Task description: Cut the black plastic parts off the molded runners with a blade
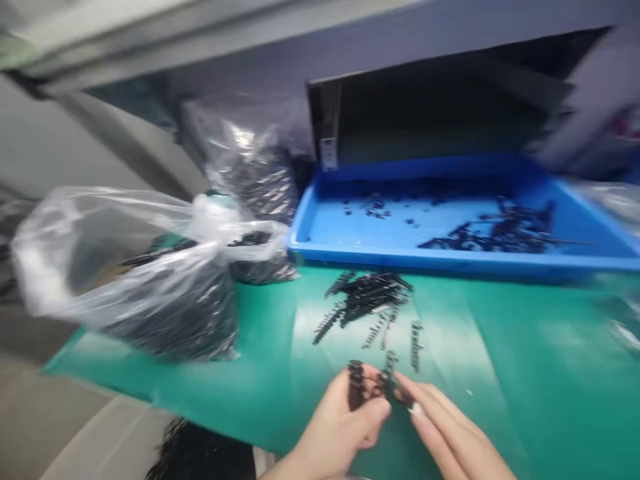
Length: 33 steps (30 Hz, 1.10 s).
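My left hand [333, 423] is closed around a black toothed plastic strip [355, 385], which stands up between its thumb and fingers. Close beside it, my right hand [445, 423] has its fingers pinched at a dark piece [404, 398], blurred and partly hidden by the fingertips. More dark bits show in the gap between the two hands, too smeared to make out. Just beyond them on the green mat [270, 393] lies a pile of black toothed strips [373, 297], with a few loose strips [415, 347] nearer the hands.
Behind the pile stands a blue tray [360, 255] holding black parts [500, 227]. Clear plastic bags [175, 313] full of black pieces sit at the left, another bag [265, 173] behind. A shelf edge [210, 47] crosses overhead. Below the mat is a heap of black pieces [200, 453].
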Each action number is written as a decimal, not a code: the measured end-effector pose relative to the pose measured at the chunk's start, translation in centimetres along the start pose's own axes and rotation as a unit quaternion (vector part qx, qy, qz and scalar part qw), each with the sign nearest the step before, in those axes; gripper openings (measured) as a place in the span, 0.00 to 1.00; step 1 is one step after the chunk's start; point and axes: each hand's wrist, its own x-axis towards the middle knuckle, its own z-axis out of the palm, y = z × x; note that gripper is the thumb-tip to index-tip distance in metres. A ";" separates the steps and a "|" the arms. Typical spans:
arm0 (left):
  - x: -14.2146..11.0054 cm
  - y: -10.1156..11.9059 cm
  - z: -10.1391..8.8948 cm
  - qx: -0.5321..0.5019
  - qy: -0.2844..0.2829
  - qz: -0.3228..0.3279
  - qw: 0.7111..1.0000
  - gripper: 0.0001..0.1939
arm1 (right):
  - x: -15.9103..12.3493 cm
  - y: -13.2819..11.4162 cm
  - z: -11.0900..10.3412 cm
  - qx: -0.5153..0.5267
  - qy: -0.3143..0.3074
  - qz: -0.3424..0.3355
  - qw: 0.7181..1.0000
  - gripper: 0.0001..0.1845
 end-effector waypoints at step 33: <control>-0.1 -3.1 -1.0 0.024 0.015 -0.005 1.000 0.17 | -1.0 -1.3 1.0 0.021 -0.030 -0.005 0.999 0.20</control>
